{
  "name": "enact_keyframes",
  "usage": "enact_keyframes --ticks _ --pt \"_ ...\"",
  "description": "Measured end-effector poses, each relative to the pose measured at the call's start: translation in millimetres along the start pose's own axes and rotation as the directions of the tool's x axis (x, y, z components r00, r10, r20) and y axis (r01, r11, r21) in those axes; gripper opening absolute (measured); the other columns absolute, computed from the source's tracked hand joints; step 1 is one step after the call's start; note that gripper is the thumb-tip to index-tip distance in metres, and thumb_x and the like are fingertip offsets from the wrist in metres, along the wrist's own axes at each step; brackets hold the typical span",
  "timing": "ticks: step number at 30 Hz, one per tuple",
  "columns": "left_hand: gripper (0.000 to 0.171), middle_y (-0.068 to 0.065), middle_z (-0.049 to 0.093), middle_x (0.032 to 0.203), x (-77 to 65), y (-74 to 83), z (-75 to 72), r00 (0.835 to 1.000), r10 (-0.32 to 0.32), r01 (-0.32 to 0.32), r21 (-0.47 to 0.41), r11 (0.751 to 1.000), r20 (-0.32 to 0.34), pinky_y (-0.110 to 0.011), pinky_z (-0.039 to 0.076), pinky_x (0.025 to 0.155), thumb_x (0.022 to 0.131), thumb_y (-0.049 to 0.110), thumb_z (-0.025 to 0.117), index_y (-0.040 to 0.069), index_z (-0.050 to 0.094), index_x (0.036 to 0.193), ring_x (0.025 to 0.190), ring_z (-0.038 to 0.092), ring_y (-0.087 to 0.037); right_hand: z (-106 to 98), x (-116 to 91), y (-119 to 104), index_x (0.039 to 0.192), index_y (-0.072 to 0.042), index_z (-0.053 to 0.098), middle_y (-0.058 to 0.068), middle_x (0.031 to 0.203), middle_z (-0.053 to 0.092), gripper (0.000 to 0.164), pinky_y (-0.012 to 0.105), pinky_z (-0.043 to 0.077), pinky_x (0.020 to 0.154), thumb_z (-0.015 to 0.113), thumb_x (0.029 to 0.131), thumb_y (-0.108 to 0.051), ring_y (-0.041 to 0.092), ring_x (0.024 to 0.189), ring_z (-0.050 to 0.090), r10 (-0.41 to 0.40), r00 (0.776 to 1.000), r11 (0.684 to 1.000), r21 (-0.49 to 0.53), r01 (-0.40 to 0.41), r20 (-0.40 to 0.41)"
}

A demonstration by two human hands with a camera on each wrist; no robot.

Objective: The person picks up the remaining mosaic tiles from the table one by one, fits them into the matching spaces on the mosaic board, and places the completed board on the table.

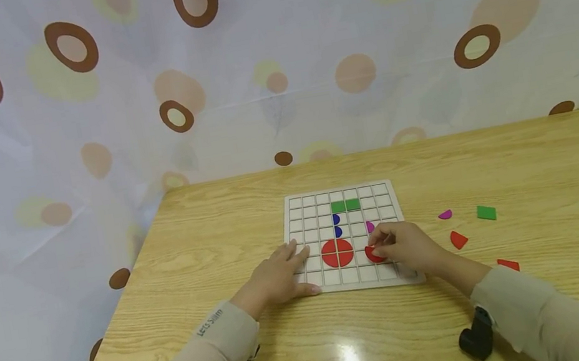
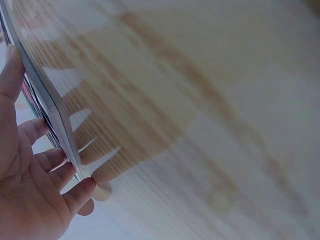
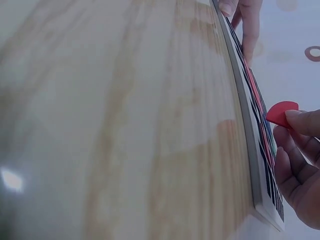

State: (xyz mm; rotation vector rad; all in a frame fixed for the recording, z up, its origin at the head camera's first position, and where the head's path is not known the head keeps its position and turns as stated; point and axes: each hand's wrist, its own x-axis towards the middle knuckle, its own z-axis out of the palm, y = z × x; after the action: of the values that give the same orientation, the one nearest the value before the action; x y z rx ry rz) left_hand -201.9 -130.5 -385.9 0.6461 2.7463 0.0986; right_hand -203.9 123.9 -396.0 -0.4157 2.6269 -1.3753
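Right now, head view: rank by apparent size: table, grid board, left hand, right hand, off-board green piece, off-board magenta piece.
1. Table
2. Grid board
3. Left hand and right hand: too alike to rank
4. Off-board green piece
5. Off-board magenta piece

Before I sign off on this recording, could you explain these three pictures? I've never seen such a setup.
There is no robot here: a person works with a bare left hand and right hand. The wide picture comes from a camera worn on the head; the other two come from cameras on the wrists, so the wooden table looks tilted there.

On the table lies a white gridded board bearing green squares, blue half-circles, a magenta piece and a red circle. Right of it lie loose pieces in red, green and magenta.

The left hand rests at the board's near left corner. The right hand pinches a red piece by the board.
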Motion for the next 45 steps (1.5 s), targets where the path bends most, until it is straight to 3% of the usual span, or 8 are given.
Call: enact_keyframes --ticks 26,45 --pt "0.08 -0.008 0.014 0.142 0.6 0.9 -1.7 1.0 0.001 -0.001 -0.004 1.0 -0.006 -0.046 0.023 0.098 0.074 0.06 0.049 0.018 0.024 0.138 0.128 0.013 -0.025 3.9 11.5 -5.7 0.08 -0.003 0.059 0.001 0.071 0.054 0.003 0.026 0.043 0.052 0.06 0.077 -0.001 0.014 0.065 0.047 -0.03 0.999 0.997 -0.073 0.033 0.04" --pt "0.08 -0.008 0.014 0.142 -0.3 0.9 -0.7 1.0 -0.004 0.004 -0.015 1.0 -0.006 -0.046 0.022 0.098 0.074 0.06 0.05 0.019 0.024 0.138 0.128 0.013 -0.026 10.4 16.3 -0.9 0.079 -0.003 0.058 0.001 0.071 0.053 0.004 0.025 0.041 0.057 0.061 0.078 -0.003 0.013 0.065 0.046 -0.017 0.999 0.99 -0.139 0.023 0.044"
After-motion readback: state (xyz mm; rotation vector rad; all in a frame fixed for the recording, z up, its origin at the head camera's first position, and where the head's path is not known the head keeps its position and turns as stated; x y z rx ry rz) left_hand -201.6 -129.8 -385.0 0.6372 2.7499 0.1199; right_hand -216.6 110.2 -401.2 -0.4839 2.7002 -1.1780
